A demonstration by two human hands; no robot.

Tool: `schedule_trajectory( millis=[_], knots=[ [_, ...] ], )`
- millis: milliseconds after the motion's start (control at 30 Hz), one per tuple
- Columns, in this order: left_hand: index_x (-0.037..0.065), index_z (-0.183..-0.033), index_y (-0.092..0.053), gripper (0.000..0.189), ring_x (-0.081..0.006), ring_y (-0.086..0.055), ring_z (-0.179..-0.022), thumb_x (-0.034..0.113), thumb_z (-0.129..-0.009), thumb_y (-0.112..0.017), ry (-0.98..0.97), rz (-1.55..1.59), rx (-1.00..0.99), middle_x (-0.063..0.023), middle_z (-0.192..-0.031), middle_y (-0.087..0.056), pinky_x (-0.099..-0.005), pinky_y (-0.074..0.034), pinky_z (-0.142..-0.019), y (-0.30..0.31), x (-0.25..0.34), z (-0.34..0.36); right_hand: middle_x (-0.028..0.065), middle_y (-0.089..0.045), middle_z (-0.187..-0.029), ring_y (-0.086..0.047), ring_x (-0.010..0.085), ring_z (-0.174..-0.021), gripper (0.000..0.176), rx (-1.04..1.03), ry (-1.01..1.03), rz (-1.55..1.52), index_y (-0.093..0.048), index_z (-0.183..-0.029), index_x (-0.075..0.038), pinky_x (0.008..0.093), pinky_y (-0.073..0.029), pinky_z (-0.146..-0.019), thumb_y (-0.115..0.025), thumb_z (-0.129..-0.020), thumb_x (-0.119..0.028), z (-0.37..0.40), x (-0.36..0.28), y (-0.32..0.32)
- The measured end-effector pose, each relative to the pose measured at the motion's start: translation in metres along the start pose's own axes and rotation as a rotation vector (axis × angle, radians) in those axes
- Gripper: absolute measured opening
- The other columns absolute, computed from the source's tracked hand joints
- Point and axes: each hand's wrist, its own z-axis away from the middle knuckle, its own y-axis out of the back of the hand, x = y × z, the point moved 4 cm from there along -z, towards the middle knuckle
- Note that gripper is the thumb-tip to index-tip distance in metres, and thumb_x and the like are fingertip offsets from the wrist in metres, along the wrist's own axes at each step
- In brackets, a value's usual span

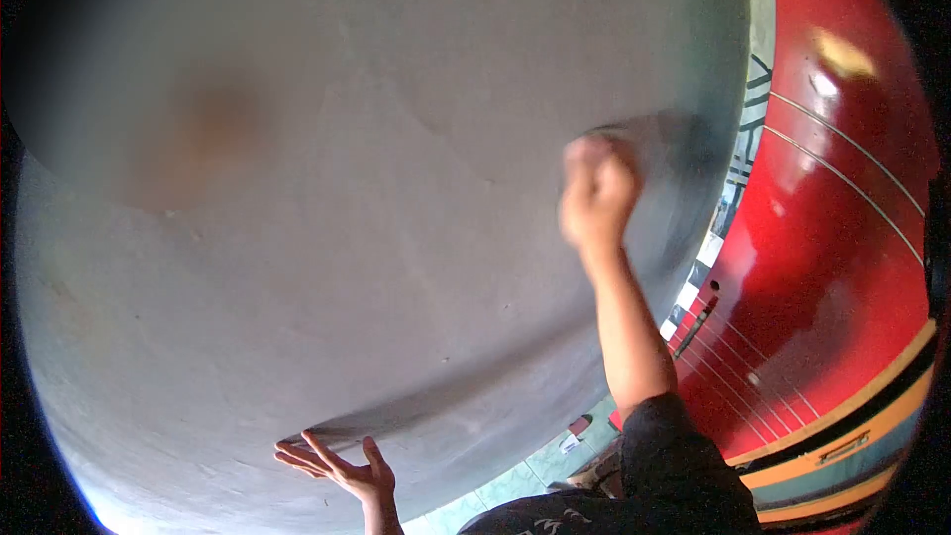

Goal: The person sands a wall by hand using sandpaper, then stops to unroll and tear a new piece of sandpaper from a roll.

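Note:
A broad, matte grey panel (396, 238) fills most of the view, with small specks and faint marks on its surface. My right hand (599, 188) is closed in front of the panel's right part, its outline smeared by motion. A dark edge shows at its top, but whatever the fingers hold cannot be made out. Low in the view, my left hand (347, 471) is open, fingers spread and thumb apart, at the lower part of the panel. Its fingertips seem to touch the grey surface.
A glossy red panel (842, 188) with thin pale lines stands at the right, edged by a black-and-white checked strip (708, 248) with lettering. Below it is an orange striped panel (852, 456). Pale green floor tiles (515, 485) and small items show beneath. A blurry spot covers the upper left.

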Motion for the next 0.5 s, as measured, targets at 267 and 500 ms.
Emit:
schedule_trajectory(
  millis=[267, 500],
  knots=[
    [0.019, -0.165, -0.013, 0.097, -0.0507, 0.014, -0.152, 0.063, -0.092, -0.059, -0.162, 0.029, 0.002, -0.0229, -0.169, 0.005, -0.0796, 0.004, -0.11, -0.026, 0.064, -0.009, 0.0074, -0.068, -0.077, -0.061, 0.0213, -0.068, 0.021, -0.132, -0.048, -0.06, -0.069, -0.085, -0.002, 0.0365, -0.05, -0.069, -0.058, -0.1, -0.01, 0.02, 0.058, 0.02],
    [0.025, -0.164, 0.001, 0.109, -0.0524, 0.016, -0.151, 0.078, -0.087, -0.052, -0.124, -0.141, 0.055, -0.023, -0.167, 0.014, -0.0832, 0.007, -0.106, -0.037, 0.089, -0.027, 0.0005, -0.048, -0.064, -0.046, 0.0225, -0.064, 0.031, -0.465, 0.585, -0.226, -0.051, -0.067, -0.012, 0.0398, -0.036, -0.069, -0.07, -0.091, -0.014, 0.041, -0.05, 0.002]
  ],
)
